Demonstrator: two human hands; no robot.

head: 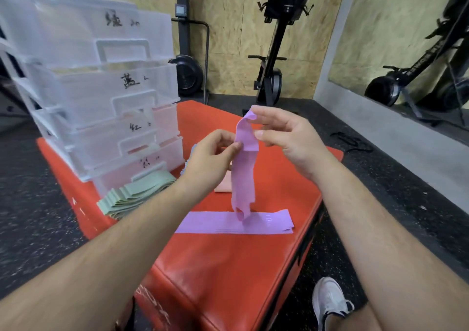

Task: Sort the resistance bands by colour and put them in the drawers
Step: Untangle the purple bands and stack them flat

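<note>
Both hands pinch one purple band (pixel 244 168) above the red padded box (pixel 228 262) — the left hand (pixel 210 159) grips its edge between thumb and fingertips, the right hand (pixel 286 137) nips the folded top. The band hangs lengthwise, its lower end touching the flat purple stack (pixel 236 222), which lies crosswise. Green bands (pixel 134 196) sit by the drawer unit (pixel 101 97); its handwritten labels look Chinese — I cannot read them surely.
</note>
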